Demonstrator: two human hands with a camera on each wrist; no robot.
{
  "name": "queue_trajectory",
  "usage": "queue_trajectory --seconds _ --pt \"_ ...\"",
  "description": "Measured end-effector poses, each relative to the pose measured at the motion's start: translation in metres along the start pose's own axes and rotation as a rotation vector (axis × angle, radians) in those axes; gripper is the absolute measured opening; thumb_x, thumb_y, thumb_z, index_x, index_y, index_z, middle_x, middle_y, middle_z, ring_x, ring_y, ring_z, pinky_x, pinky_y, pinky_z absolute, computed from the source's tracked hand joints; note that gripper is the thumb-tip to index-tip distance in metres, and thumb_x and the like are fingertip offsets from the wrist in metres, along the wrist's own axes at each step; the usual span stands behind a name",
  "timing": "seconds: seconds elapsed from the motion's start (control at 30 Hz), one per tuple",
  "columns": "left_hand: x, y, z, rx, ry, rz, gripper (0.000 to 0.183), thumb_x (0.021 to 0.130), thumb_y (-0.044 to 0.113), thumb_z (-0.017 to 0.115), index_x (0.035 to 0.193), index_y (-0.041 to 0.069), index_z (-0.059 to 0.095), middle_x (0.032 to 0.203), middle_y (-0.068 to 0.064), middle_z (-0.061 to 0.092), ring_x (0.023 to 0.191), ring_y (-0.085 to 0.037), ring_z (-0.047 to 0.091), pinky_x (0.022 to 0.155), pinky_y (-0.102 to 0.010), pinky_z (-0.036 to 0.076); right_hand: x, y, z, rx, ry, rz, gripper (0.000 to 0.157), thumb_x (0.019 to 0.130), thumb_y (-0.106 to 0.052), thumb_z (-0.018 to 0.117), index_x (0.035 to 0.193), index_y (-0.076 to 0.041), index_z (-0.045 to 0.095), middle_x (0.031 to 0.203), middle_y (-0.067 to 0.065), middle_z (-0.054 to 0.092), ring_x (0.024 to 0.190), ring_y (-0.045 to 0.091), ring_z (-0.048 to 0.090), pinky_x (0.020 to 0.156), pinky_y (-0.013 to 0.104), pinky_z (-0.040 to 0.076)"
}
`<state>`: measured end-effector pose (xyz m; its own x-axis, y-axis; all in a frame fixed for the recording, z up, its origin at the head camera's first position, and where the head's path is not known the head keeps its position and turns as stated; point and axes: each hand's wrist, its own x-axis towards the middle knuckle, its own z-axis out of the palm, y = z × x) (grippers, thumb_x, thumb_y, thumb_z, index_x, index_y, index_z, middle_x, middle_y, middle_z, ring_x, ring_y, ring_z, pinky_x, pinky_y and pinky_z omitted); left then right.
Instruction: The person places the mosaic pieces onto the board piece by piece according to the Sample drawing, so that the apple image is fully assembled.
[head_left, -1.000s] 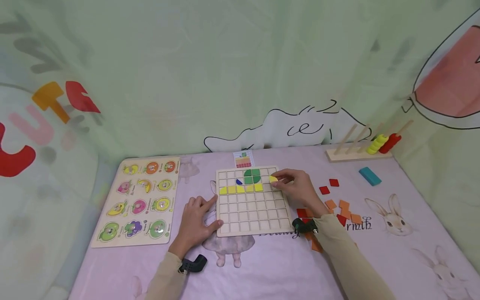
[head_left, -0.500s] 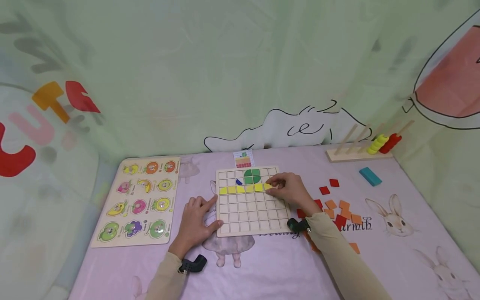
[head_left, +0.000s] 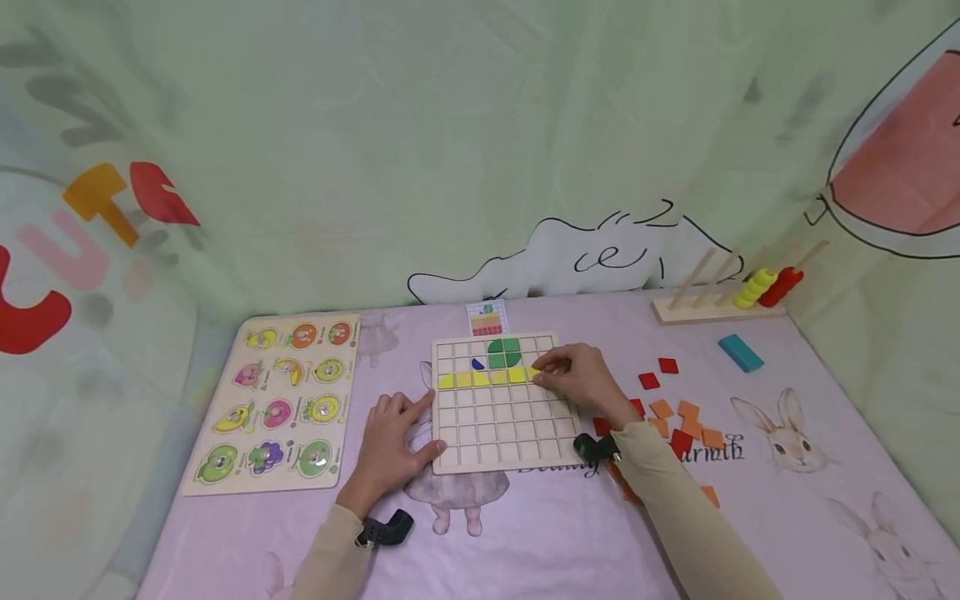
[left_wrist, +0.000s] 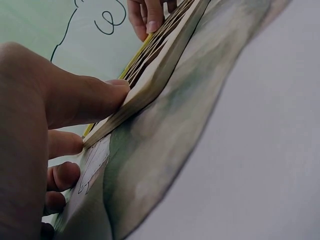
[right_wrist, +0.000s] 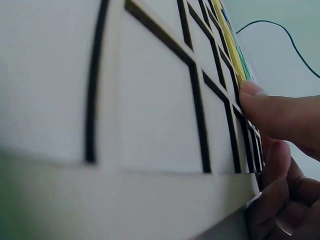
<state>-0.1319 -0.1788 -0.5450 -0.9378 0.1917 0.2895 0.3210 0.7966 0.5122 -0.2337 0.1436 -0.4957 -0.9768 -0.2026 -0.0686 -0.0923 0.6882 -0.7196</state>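
Observation:
A wooden grid board [head_left: 487,433] lies on the cloth in the head view. Green pieces [head_left: 504,352], a small blue piece [head_left: 477,364] and a row of yellow tiles [head_left: 463,379] sit in its cells. At the row's right end, my right hand [head_left: 576,375] pinches a yellow rounded tile [head_left: 535,374] between thumb and fingers, down at a cell; the fingers partly cover it. My left hand [head_left: 393,446] rests at the board's left side, thumb and index finger touching its edge. In the left wrist view the thumb [left_wrist: 95,97] presses on the wooden rim [left_wrist: 160,75].
A small pattern card [head_left: 487,317] lies behind the board. To the left is a fruit puzzle board [head_left: 341,417]. Loose orange tiles [head_left: 688,410] and red tiles [head_left: 649,381] lie to the right, near a teal block [head_left: 740,353] and a peg stand [head_left: 712,311] with yellow and red beads.
My right hand has moved down and slightly left, bringing the yellow tile to the row's right end; over the last half second it has barely moved. The left hand stays put.

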Motion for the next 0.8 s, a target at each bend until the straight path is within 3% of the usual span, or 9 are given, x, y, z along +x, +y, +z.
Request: queue_trajectory --seconds 0.6,0.8 --pt "0.001 0.0 -0.001 0.007 -0.011 -0.017 0.075 0.082 0.045 0.079 0.149 0.015 0.063 0.095 -0.003 0.053 0.087 -0.016 0.036 0.079 -0.035 0.031 0.007 0.003 -0.002 0.005 -0.041 0.0 0.023 0.088 -0.014 0.086 0.11 -0.007 0.083 0.094 0.008 0.072 0.085 0.023 0.057 0.074 0.03 0.045" --pt "0.0 0.001 0.0 0.011 -0.01 -0.013 0.075 0.082 0.045 0.079 0.149 0.015 0.063 0.095 -0.002 0.053 0.086 -0.016 0.036 0.079 -0.034 0.031 0.0 0.012 -0.014 0.019 -0.025 -0.008 0.025 0.09 -0.02 0.085 0.113 -0.011 0.082 0.098 0.006 0.072 0.088 0.024 0.058 0.076 0.032 0.047"
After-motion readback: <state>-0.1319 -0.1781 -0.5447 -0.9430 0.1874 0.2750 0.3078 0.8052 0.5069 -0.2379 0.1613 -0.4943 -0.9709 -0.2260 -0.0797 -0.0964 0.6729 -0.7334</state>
